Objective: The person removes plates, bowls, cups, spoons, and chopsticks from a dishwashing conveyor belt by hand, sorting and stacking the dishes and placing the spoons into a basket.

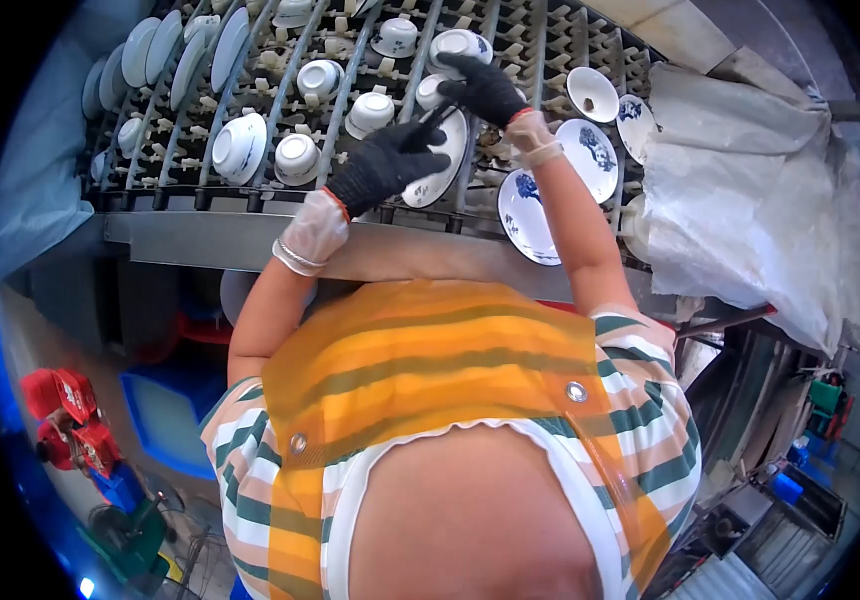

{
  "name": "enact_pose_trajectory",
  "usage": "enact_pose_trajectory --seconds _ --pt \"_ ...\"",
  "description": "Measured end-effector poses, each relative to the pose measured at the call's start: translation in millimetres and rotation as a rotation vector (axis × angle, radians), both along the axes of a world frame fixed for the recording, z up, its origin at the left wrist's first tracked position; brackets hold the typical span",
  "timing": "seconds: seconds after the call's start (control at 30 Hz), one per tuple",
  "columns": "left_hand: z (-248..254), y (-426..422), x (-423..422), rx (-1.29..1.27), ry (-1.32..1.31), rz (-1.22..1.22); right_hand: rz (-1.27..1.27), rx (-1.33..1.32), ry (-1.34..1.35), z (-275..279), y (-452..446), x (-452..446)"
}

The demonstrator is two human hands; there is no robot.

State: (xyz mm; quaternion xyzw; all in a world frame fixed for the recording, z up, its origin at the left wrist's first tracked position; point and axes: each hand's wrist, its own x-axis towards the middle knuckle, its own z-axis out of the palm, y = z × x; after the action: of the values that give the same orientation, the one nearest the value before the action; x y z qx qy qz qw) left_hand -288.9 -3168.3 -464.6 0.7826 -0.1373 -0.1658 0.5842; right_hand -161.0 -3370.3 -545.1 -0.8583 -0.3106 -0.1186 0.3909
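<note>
Both my hands wear black gloves over clear plastic ones, above a rack conveyor. My left hand (385, 168) is over the near edge of a white oval-looking dish (441, 178), its fingers stretched and apart; whether it touches the dish I cannot tell. Farther up, my right hand (487, 92) has its fingers spread toward a small white bowl (429, 92) and a blue-patterned bowl (459, 44). No grip on either bowl shows. Between the hands, dark fingertips overlap and are hard to separate.
Upside-down bowls (296, 158) sit on the conveyor pegs (285, 105) to the left, with upright plates (231, 48) beyond. Blue-patterned plates (587, 160) lie at the right. A plastic sheet (740, 190) hangs there. A metal ledge (250, 240) borders the near side.
</note>
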Motion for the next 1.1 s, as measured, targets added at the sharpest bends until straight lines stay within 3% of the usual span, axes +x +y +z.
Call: enact_pose_trajectory --seconds 0.03,0.13,0.17,0.23,0.33,0.4,0.5,0.53,0.67,0.73,0.87,0.9,0.97,1.0,1.07,1.1 --pt "-1 0 -3 0.102 0.017 -0.048 0.015 -0.155 -0.009 -15 5 3" --pt "18 -5 -19 0.143 0.047 -0.047 -0.142 -0.120 -0.128 -13 5 -16" --pt "9 -1 -25 -0.023 0.104 0.016 -0.164 -0.106 0.010 3 2 -33" --pt "16 12 -33 -0.065 0.201 0.071 -0.177 -0.185 0.285 24 -5 -64" --pt "18 32 -41 -0.272 0.387 0.280 -0.067 -0.205 0.121 4 -38 -97" --pt "8 61 -46 -0.329 0.149 0.306 -0.204 -0.081 0.220 24 -58 -121" --pt "-3 84 -57 -0.680 0.242 0.582 -0.058 -0.139 0.196 0 -112 -132" --pt "-18 102 -61 -0.803 0.124 0.302 0.001 -0.208 0.166 -1 -120 -136" --pt "-36 110 -59 -0.929 0.290 0.495 -0.088 -0.401 0.287 24 -108 -128" --pt "-43 111 -62 -1.072 0.243 0.455 0.088 -0.628 0.462 51 -104 -100" --pt "-50 108 -72 -1.243 0.236 0.460 -0.090 -0.511 0.235 89 -88 -94" --pt "-51 107 -71 -1.247 0.235 0.460 -0.089 -0.515 0.234 77 -87 -90" --pt "-51 104 -71 -1.249 0.180 0.321 -0.211 -0.342 -0.040 45 -79 -84" --pt "-54 103 -72 -1.252 0.178 0.322 -0.203 -0.308 0.040 39 -72 -84" --pt "-61 102 -70 -1.224 0.193 0.376 -0.207 0.059 0.365 26 -71 -71" --pt "-62 101 -70 -1.224 0.188 0.377 -0.318 -0.051 0.119 18 -78 -60"
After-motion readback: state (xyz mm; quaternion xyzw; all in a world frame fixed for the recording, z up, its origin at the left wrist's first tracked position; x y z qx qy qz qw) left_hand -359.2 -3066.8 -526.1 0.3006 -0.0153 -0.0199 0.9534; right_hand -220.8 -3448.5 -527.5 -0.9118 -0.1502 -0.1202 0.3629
